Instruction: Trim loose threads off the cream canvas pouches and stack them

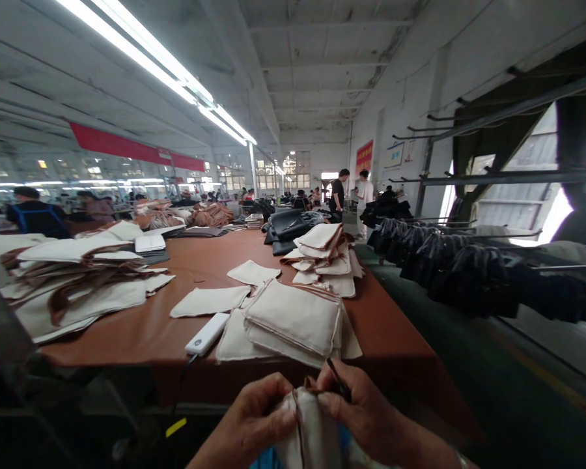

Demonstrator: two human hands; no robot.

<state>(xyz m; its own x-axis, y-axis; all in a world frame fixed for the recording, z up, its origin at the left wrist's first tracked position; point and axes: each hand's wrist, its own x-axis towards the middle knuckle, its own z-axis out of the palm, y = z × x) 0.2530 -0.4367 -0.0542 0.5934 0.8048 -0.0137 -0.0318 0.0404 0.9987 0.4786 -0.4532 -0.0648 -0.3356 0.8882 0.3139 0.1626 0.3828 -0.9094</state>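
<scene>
L hand is nearest, bottom centre, thumb + fingers closed in a pinch on the cream pc, at its L edge. R hand pinches the same pc up at its top R edge, w/ a slim dark tool also held btwn its fingers; can't tell exactly what tool. The cream pc sits upright btwn the two hands, just off the near table edge, brown trim along its seam + top. A bit of blue shows under it, too cut off to ID. Lower L, sth. yellow in the dark below table level.

Next, brown-covered table. Near edge: cream stack, pcs overlapping, w/ a white device lying just L of it, cord running off its near end. Behind: two loose pcs lying flat. Big messy heap of cream + brown pcs far L; smaller pile nr the R edge.

Further back: black pile, R of centre, + brown bundles to the L. Off the table, R side, a rack above a row of hanging black items.

Bkgd: person in black stands nr a person in white; long red banner up L.
</scene>
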